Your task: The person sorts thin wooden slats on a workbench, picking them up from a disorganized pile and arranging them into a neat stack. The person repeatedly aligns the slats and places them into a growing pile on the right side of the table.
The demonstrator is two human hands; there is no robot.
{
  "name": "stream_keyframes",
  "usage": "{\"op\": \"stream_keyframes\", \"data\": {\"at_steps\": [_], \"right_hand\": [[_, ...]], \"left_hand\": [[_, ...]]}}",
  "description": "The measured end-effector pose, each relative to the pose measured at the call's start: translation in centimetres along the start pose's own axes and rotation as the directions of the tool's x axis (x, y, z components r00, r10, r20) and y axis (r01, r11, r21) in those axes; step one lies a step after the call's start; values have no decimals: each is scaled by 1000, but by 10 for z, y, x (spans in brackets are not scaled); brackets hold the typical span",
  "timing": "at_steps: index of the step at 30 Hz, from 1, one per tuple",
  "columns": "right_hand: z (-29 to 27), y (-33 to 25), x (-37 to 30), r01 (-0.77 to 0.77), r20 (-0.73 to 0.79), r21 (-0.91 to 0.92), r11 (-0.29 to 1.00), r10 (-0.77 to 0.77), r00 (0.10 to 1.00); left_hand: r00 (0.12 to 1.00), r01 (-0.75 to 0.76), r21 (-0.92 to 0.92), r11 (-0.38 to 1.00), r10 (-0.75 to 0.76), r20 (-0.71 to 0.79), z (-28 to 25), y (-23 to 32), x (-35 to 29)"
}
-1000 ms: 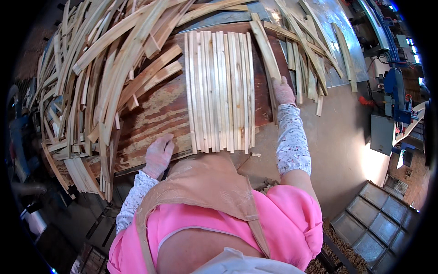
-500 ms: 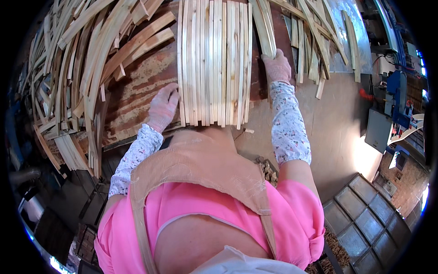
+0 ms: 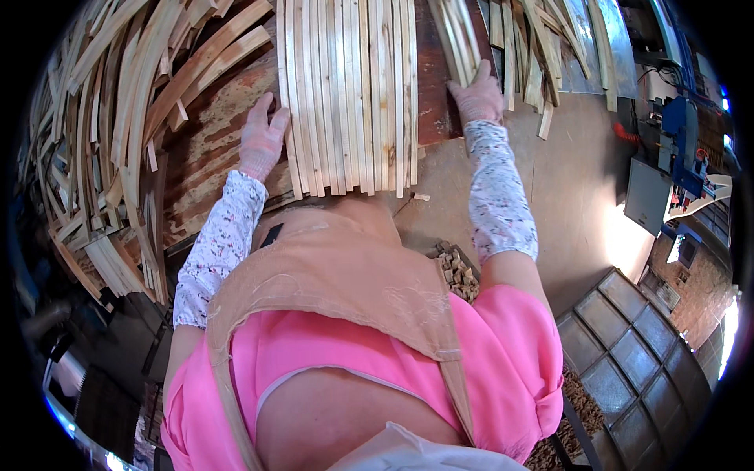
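A row of narrow pale wooden strips (image 3: 345,102) lies side by side on a worn reddish-brown table, their near ends slightly uneven. My left hand (image 3: 263,140), in a thin pinkish glove, is at the row's left edge with thumb and fingers apart, holding nothing. On the other side, my gloved right hand (image 3: 477,96) grips the near end of a small bundle of wooden strips (image 3: 457,39). That bundle is blurred and stands apart from the row, with a band of bare table between them.
Curved wooden pieces (image 3: 129,102) are heaped at the left. More loose strips (image 3: 542,47) overhang the table's right side. A container of wood offcuts (image 3: 455,271) is by my right side, and a metal-framed panel (image 3: 628,337) lies lower right. Blue machinery (image 3: 683,133) stands far right.
The view has shifted, so the row appears farther left and higher. My left hand's fingers have spread and reach farther along the row's edge. The bundle in my right hand has shifted and blurred.
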State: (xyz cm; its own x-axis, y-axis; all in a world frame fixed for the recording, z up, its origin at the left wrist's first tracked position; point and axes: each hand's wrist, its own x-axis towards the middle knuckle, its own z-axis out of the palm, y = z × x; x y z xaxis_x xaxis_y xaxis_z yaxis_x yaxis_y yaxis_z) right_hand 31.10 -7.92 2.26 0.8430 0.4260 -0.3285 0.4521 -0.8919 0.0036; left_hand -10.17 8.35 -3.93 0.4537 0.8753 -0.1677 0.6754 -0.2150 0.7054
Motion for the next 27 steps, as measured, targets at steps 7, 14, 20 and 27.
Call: {"op": "stream_keyframes", "data": {"at_steps": [7, 14, 20, 27], "right_hand": [[-7, 0, -14, -6, 25, 362, 932, -3, 1000], [-26, -77, -121, -73, 102, 589, 804, 16, 995], [29, -122, -136, -32, -95, 316, 948, 65, 993], [-4, -125, -130, -158, 145, 292, 943, 120, 982]], "left_hand": [[990, 1, 73, 997, -11, 141, 6, 17, 38], [977, 35, 73, 997, -50, 208, -11, 33, 35], [981, -55, 62, 997, 43, 190, 1, 10, 40], [922, 47, 20, 999, -51, 385, 6, 33, 56]]}}
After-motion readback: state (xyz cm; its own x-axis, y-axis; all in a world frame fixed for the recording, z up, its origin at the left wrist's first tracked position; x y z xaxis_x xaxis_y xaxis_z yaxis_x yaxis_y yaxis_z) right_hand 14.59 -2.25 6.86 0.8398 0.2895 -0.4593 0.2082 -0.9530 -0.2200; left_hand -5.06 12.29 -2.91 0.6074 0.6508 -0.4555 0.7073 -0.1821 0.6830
